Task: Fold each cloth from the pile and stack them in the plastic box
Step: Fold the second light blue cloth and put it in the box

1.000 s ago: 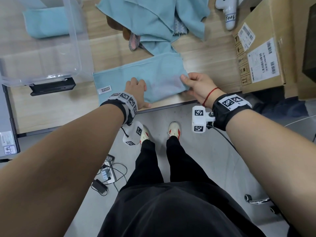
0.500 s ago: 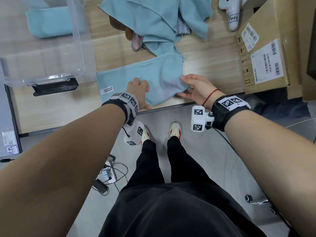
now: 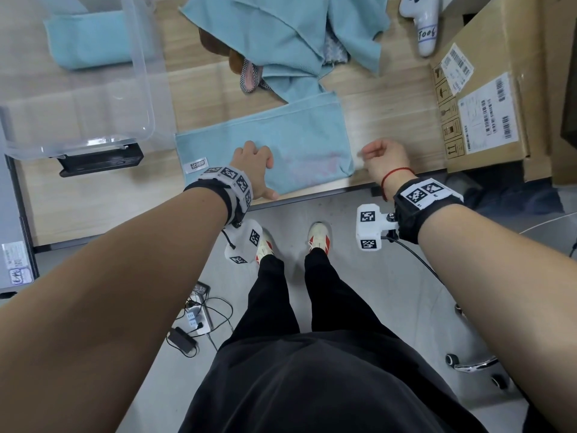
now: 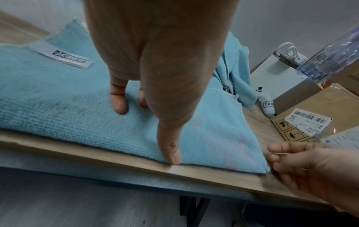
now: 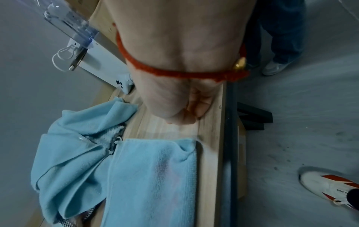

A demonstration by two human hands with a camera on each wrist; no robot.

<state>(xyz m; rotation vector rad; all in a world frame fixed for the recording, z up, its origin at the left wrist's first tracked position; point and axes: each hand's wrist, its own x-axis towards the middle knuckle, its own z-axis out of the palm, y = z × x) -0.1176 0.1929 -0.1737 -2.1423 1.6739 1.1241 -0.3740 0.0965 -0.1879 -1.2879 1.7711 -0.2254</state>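
Left hand: my left hand (image 3: 252, 165) pressed down on the half-folded blue cloth (image 3: 299, 142), fingers (image 4: 118, 104) bent against the pile and thumb at the near hem, pinning rather than gripping.
Right hand: my right hand (image 3: 385, 159) hung just off the cloth's right edge, fingers loosely curled and holding nothing.
Cloth: it lay as a long strip along the near edge of the table (image 3: 390, 120), its label (image 3: 195, 165) on the left end.
Pile: the unfolded cloths (image 3: 281, 35) sat behind, one of them touching the strip's far corner.
Box: the plastic box (image 3: 142, 73) stood at far left with one folded cloth (image 3: 90, 39) inside.
Risk, edge: the hem ran close to the table's lip, so I judged a careless pull could drag the cloth off.
Risk, corner: the near right corner (image 5: 186, 151) was puckered; folding over it would likely lock in a lump.
Risk, pile: lifting the right end might have snagged the cloth behind it.
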